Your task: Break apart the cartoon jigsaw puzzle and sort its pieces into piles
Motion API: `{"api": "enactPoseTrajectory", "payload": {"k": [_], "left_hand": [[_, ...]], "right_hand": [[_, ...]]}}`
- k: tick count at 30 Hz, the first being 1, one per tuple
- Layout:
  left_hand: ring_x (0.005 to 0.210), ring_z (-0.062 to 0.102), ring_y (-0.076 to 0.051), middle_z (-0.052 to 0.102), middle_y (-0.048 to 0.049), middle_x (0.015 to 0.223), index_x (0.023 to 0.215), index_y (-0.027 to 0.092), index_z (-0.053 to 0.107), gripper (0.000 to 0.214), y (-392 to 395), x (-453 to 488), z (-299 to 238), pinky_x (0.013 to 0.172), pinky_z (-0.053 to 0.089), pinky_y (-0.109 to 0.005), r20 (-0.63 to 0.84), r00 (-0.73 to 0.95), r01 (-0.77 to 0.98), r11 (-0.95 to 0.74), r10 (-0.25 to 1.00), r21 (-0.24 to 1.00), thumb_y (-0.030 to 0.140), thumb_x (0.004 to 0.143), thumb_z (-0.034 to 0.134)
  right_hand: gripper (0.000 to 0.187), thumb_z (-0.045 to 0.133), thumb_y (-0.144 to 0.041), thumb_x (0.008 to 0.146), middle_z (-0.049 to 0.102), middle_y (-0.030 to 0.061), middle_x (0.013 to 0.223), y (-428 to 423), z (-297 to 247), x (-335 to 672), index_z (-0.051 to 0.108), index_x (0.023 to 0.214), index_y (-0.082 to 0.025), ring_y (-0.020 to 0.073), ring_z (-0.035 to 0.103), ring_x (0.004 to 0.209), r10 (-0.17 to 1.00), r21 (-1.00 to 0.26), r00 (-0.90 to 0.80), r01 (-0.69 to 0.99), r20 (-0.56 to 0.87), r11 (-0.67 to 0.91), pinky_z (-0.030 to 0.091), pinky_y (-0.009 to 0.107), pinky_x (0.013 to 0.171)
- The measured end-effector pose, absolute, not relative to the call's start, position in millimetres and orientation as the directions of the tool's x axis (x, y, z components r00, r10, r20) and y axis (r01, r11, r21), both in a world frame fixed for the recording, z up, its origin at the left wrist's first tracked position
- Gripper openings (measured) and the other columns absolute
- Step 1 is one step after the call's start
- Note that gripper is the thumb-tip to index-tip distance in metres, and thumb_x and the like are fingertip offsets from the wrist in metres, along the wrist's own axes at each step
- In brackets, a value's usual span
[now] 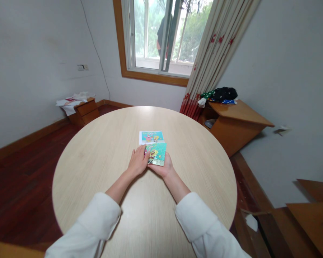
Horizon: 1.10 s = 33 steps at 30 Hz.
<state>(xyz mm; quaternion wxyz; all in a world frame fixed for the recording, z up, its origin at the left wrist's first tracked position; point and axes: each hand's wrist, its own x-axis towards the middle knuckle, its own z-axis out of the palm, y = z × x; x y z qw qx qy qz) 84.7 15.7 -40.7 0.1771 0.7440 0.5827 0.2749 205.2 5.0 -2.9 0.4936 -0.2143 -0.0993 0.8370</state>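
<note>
Where fingers (146, 157) clasp, jigsaw puzzle (158, 153) between them

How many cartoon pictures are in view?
2: one on the jigsaw puzzle between left hand and right hand, one on the sheet lying just beyond it. More may be hidden underneath.

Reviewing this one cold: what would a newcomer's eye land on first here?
Probably the bright turquoise cartoon jigsaw puzzle near the centre, with the bare left hand at its left side and the bare right hand at its near right corner. Just beyond it, a matching turquoise cartoon picture sheet lies on the round, pale wood-grain table. Behind, a cream cloth curtain with red flowers hangs slanting at the window's right.
</note>
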Motion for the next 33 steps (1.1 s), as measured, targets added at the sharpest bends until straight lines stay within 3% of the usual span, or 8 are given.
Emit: {"api": "enactPoseTrajectory", "payload": {"k": [9, 22, 27, 33], "left_hand": [[0.138, 0.032, -0.024, 0.041, -0.0119, 0.146, 0.14, 0.017, 0.038, 0.053, 14, 89, -42, 0.113, 0.02, -0.054, 0.228, 0.221, 0.716, -0.317, 0.948, 0.622, 0.043, 0.097, 0.022], [0.14, 0.027, -0.022, 0.037, -0.0104, 0.149, 0.141, 0.02, 0.037, 0.055, 13, 93, -44, 0.115, 0.016, -0.05, 0.249, 0.246, 0.625, -0.35, 0.937, 0.698, 0.045, 0.097, 0.018], [0.14, 0.026, -0.023, 0.036, -0.0125, 0.149, 0.141, 0.017, 0.038, 0.056, 12, 95, -42, 0.115, 0.015, -0.05, 0.245, 0.256, 0.64, -0.353, 0.935, 0.683, 0.046, 0.096, 0.021], [0.141, 0.025, -0.024, 0.036, -0.0128, 0.149, 0.141, 0.019, 0.038, 0.054, 6, 98, -36, 0.114, 0.016, -0.052, 0.252, 0.279, 0.676, -0.376, 0.927, 0.634, 0.045, 0.097, 0.022]], "right_hand": [[0.039, 0.034, -0.021, 0.081, 0.073, 0.0046, 0.08, 2, -2, 202, 0.066, 0.102, -0.016, 0.0188, 0.067, 0.079, 0.905, -0.311, -0.31, -0.864, -0.29, -0.396, 0.051, 0.039, 0.087], [0.037, 0.039, -0.022, 0.079, 0.074, 0.0042, 0.086, -3, -3, 201, 0.067, 0.102, -0.017, 0.0172, 0.067, 0.086, 0.908, -0.26, -0.302, -0.888, -0.292, -0.379, 0.052, 0.034, 0.086], [0.04, 0.036, -0.022, 0.082, 0.074, 0.003, 0.09, -4, -5, 201, 0.067, 0.106, -0.019, 0.0142, 0.067, 0.083, 0.928, -0.26, -0.248, -0.911, -0.277, -0.321, 0.054, 0.028, 0.079], [0.035, 0.039, -0.023, 0.084, 0.074, 0.0017, 0.09, 0, -16, 203, 0.069, 0.102, -0.022, 0.0137, 0.067, 0.086, 0.943, -0.31, -0.226, -0.903, -0.243, -0.297, 0.054, 0.029, 0.084]]}}
